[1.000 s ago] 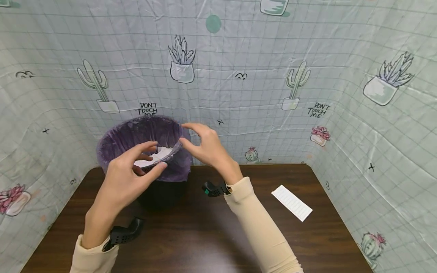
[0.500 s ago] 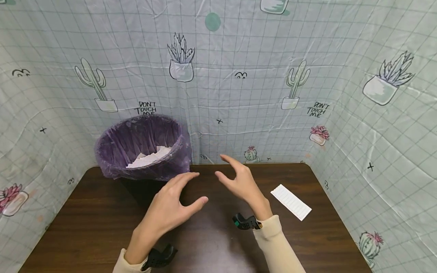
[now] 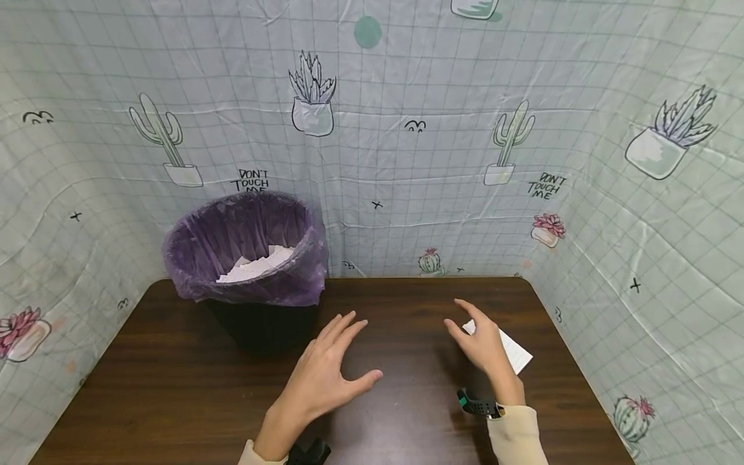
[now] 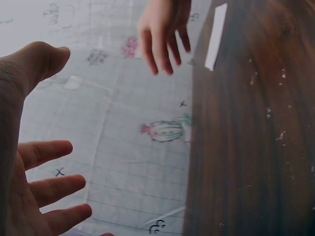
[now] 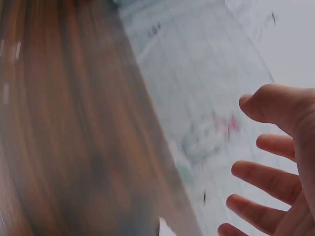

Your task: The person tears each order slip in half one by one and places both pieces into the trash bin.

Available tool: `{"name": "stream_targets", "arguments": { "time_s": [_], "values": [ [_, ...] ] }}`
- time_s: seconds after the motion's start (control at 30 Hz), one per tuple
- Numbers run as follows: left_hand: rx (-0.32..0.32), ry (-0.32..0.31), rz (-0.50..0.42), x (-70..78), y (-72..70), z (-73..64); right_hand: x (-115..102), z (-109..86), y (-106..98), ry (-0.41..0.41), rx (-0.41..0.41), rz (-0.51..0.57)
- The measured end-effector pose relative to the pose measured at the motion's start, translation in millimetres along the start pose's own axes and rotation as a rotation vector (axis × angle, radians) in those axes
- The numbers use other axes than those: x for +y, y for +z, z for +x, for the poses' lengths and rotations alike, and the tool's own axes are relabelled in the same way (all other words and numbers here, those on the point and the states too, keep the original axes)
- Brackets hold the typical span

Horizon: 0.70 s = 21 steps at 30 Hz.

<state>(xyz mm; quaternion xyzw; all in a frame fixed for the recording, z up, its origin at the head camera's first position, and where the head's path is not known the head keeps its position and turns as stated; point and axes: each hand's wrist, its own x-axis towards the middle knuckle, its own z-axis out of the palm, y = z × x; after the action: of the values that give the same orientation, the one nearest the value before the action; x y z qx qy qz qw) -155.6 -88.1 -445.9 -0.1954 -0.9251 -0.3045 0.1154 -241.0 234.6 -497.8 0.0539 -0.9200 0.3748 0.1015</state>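
On the right of the table lies a flat white paper strip [image 3: 517, 354] with faint lines, partly hidden by my right hand [image 3: 484, 342] in the head view. That hand hovers over it with fingers apart and nothing held. My left hand [image 3: 322, 374] is over the middle of the table, fingers spread and holding nothing, in front and to the right of the bin. The black bin [image 3: 261, 323] has a purple bag [image 3: 290, 290] folded over its rim. White paper pieces [image 3: 258, 263] lie inside. In the left wrist view the paper strip [image 4: 215, 37] shows near the table's edge.
The dark wood table [image 3: 145, 381] is enclosed at the back and sides by a pale gridded cloth [image 3: 378, 161] printed with cacti and words. The bin stands at the back left, close to the cloth.
Both hands have left the bin's rim. My right hand has moved right and toward me to the paper strip; my left has moved right and nearer, its fingers spreading.
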Motion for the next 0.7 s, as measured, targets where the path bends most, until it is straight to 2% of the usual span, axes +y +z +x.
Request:
{"name": "stream_targets", "arguments": {
  "time_s": [0.17,0.4,0.7],
  "values": [
    [-0.037,-0.011,-0.029,-1.0,9.2,-0.7,34,-2.7,-23,0.047,0.027,-0.072],
    [-0.058,-0.028,-0.058,0.1,20.3,-3.1,66,-5.3,-43,0.084,-0.017,-0.168],
    [-0.058,-0.029,-0.112,3.5,31.0,-1.9,82,-5.3,-50,0.289,-0.061,-0.180]
  ]
}}
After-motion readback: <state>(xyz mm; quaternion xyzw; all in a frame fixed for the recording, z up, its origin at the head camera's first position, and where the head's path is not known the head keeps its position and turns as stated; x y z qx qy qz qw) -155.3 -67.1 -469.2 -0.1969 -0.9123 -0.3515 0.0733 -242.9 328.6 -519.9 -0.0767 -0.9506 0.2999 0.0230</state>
